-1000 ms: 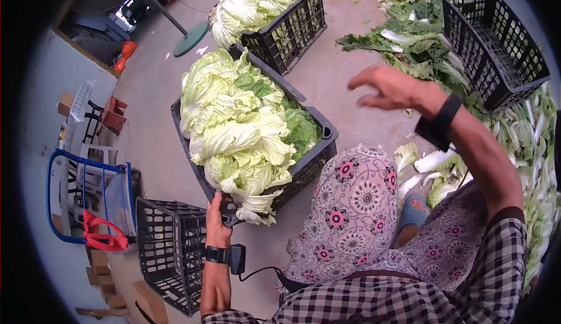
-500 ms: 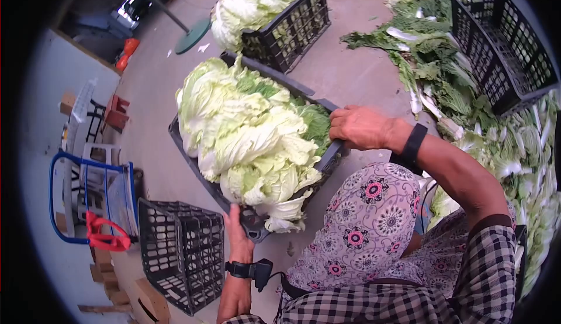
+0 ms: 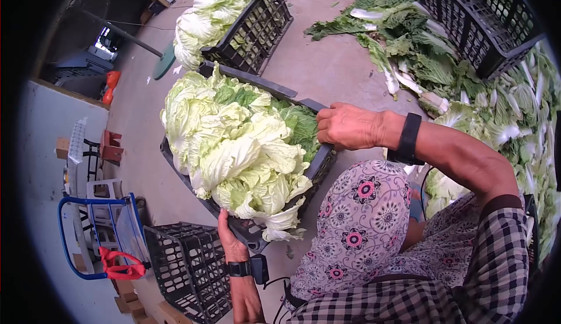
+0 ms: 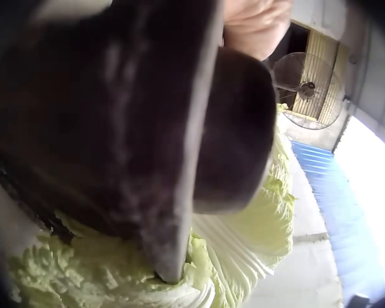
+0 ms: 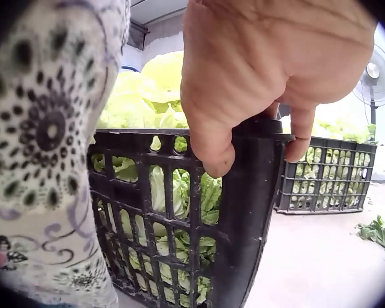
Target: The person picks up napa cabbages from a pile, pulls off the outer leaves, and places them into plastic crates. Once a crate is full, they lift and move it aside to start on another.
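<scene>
A black plastic crate [image 3: 320, 163] heaped with pale green napa cabbages [image 3: 236, 148] stands before the person's knees. The right hand [image 3: 353, 126] grips its right-hand corner; in the right wrist view, curled fingers [image 5: 212, 151] hook over the rim, thumb and fingers on either side of the corner. At the near left corner, the left hand [image 3: 232, 239] holds the crate's end, thumb up along the edge and the other fingers mostly hidden beneath. Dark crate plastic [image 4: 160, 128] fills much of the left wrist view, with cabbage leaves [image 4: 237, 250] below it.
Another loaded crate [image 3: 251, 31] stands just beyond. Loose cabbage leaves [image 3: 426, 61] cover the floor at right, beside a black crate [image 3: 476, 20] at the upper right. An open crate [image 3: 190, 268] lies at lower left, near a blue-framed cart [image 3: 102, 233]. A fan [image 4: 305, 90] stands farther off.
The right hand has come down from the air onto the crate's right corner and grips it. The left hand stays at the near left corner. The head view has shifted a little.
</scene>
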`<state>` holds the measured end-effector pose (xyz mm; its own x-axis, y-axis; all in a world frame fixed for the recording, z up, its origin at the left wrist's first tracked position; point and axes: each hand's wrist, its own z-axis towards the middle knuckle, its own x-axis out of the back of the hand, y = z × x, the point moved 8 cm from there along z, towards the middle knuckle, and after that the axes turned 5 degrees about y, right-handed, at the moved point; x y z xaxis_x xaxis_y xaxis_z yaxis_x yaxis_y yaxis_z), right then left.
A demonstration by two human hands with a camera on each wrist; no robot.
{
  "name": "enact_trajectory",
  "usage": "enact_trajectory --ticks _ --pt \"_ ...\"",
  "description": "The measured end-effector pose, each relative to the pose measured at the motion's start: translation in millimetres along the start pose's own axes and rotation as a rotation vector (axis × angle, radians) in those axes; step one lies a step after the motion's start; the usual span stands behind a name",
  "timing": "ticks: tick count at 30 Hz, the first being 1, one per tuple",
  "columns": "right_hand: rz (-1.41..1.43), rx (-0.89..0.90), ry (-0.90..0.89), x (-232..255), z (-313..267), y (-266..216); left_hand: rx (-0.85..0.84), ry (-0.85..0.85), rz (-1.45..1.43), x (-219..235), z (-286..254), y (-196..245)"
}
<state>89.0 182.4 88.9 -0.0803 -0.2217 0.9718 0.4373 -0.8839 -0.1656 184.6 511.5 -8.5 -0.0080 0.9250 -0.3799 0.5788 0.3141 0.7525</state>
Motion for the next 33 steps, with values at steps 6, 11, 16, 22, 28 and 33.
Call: enact_trajectory --ticks 6,11,16,22,28,33 --pt "0.010 -0.127 -0.027 9.0 -63.2 23.3 -0.019 -0.059 0.055 -56.0 1.1 -30.1" --pt "0.043 -0.255 -0.011 25.2 -113.3 32.6 0.016 -0.187 0.079 -106.7 10.8 -43.5" --pt "0.022 -0.376 -0.018 45.5 -170.5 48.3 -0.035 -0.422 0.142 -194.2 11.7 -67.5" --pt "-0.063 -0.655 -0.067 68.5 -253.4 95.0 0.037 -0.775 0.185 -304.2 2.3 -116.2" --pt "-0.126 -0.860 -0.055 100.3 -327.2 127.7 0.078 -0.984 0.293 -373.3 -32.1 -171.1" --pt "-0.148 -0.932 -0.189 93.6 -318.9 121.6 0.072 -1.133 0.433 -369.4 -40.1 -163.8"
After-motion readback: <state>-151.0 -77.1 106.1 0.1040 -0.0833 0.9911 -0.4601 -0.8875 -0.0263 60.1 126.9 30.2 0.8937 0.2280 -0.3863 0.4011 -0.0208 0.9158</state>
